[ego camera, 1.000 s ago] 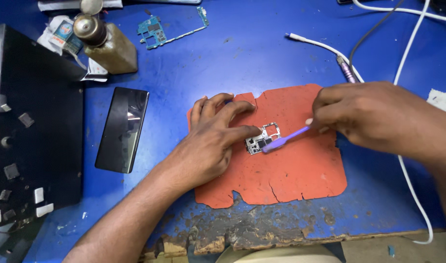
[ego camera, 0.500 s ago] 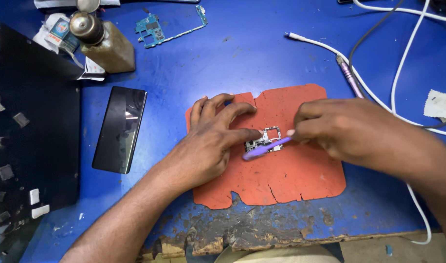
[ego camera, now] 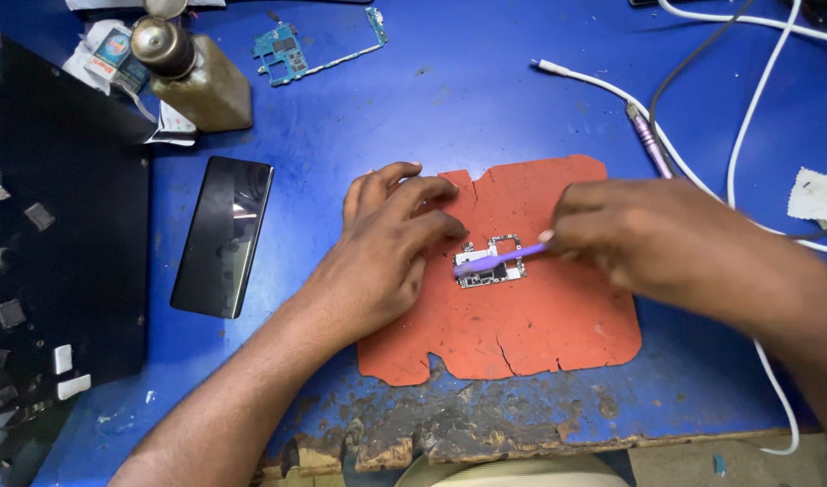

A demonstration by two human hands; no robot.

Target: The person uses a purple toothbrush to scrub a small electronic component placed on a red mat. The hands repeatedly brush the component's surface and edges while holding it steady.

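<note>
A worn blue workbench, its near edge chipped and scorched, carried a cracked orange mat. The left hand lay flat on the mat, fingers spread, fingertips pinning the small circuit board just to its right. The right hand pinched a purple brush whose head rested on the board. A hard stroke could likely skid the lightly pinned board from under the fingertips, or knock off tiny parts. A dark phone lay well left of the left hand.
</note>
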